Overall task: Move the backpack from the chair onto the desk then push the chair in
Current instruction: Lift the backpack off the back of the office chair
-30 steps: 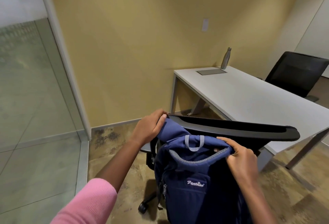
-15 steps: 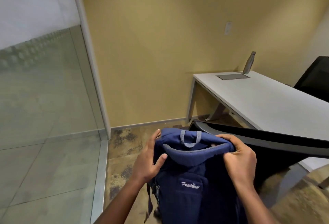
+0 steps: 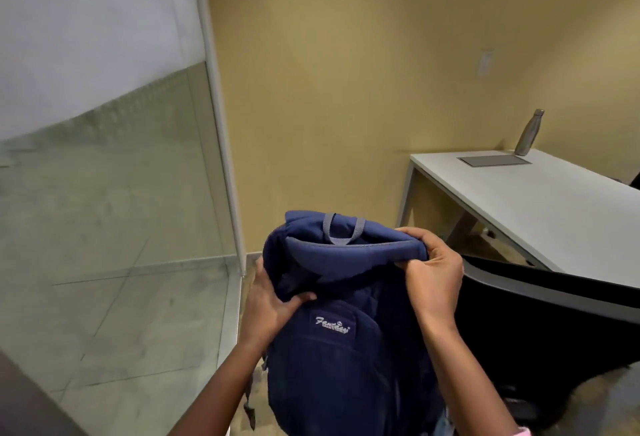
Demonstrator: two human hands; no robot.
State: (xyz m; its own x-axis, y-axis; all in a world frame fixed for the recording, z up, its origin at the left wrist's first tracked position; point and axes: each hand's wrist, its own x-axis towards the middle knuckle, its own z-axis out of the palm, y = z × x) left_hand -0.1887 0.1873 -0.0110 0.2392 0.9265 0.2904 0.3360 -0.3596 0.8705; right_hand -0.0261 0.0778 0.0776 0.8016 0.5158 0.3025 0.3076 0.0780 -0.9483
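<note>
A navy blue backpack (image 3: pixel 332 349) with a grey top loop hangs in front of me, held up in the air to the left of the chair. My left hand (image 3: pixel 268 304) grips its left side just below the top flap. My right hand (image 3: pixel 433 272) pinches the right corner of the top flap. The black office chair (image 3: pixel 540 324) stands to the right, its backrest rim just behind my right wrist. The white desk (image 3: pixel 540 200) lies beyond the chair at the right.
A steel bottle (image 3: pixel 529 132) and a flat grey panel (image 3: pixel 493 160) sit at the desk's far end by the yellow wall. A glass partition (image 3: pixel 114 210) with a white frame post closes off the left side.
The backpack has come up and to the left, away from the chair's backrest. My left hand shifted from the top to the bag's left side. The view has swung left.
</note>
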